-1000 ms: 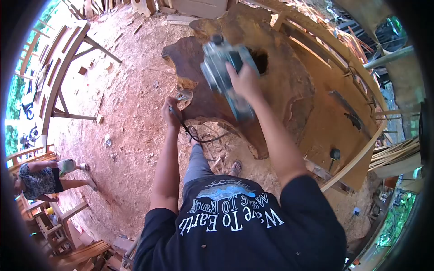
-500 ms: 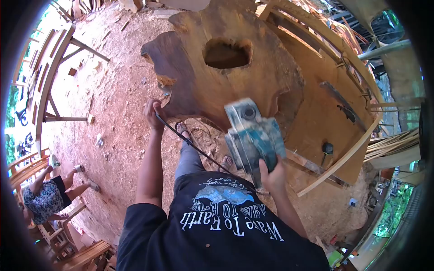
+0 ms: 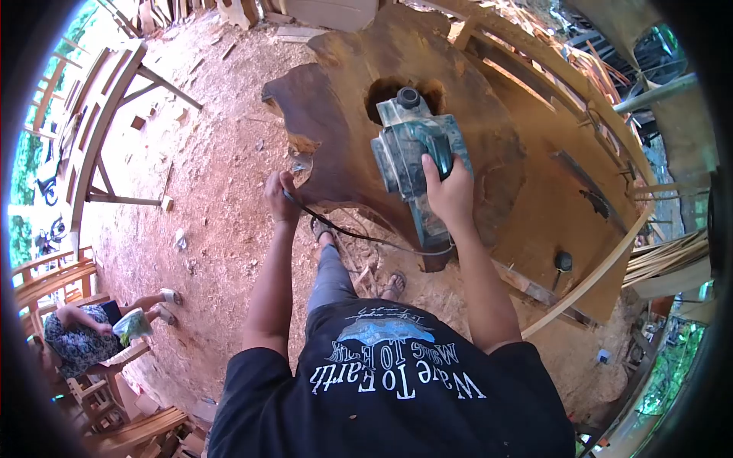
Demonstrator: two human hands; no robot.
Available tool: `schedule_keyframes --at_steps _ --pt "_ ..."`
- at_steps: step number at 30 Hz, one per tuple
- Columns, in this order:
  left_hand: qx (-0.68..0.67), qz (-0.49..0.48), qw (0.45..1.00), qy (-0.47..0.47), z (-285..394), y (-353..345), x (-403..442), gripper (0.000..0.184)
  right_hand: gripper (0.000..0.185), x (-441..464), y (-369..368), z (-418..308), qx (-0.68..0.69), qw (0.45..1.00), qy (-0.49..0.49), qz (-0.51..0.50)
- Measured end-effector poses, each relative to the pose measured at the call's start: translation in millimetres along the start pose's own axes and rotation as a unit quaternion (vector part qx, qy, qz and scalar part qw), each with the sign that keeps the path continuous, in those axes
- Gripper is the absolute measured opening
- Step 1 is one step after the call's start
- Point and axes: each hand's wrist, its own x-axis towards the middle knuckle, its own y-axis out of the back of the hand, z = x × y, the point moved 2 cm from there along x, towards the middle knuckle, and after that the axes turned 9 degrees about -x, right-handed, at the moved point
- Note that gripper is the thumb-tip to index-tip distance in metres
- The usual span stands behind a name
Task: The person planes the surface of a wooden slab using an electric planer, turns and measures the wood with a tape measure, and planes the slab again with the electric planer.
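Reads "Wave To Earth" [image 3: 406, 383] in large white serif letters across the front of the wearer's black T-shirt [image 3: 458, 427]. Stands upside down to the head camera, running from right to left, with "Wave" at the right, "To" in the middle and "Earth" at the left. Also carries a second line [image 3: 393, 354] in thinner, pale-blue letters, set between the white wording and a blue print [image 3: 385, 330]; likewise upside down, legible only in part, with "To E" fairly clear. Shows small pale script [image 3: 382, 311] on the blue print's far side, toward the hem, too fine and distorted to make out.
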Motion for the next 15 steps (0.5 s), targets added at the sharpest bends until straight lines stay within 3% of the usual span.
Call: schedule_keyframes --at_steps 7,10,15 --pt "0.014 -0.003 0.999 0.038 -15 -5 0 0.050 0.053 45 -17 -4 0.003 1.000 0.006 0.000" --pt "-0.020 0.019 1.000 0.008 -7 -5 5 0.047 0.055 54 -22 6 0.068 0.996 0.063 0.018" --pt "0.002 0.000 1.000 -0.011 -10 1 7 0.056 0.052 -21 6 21 0.045 0.999 -0.010 -0.005"
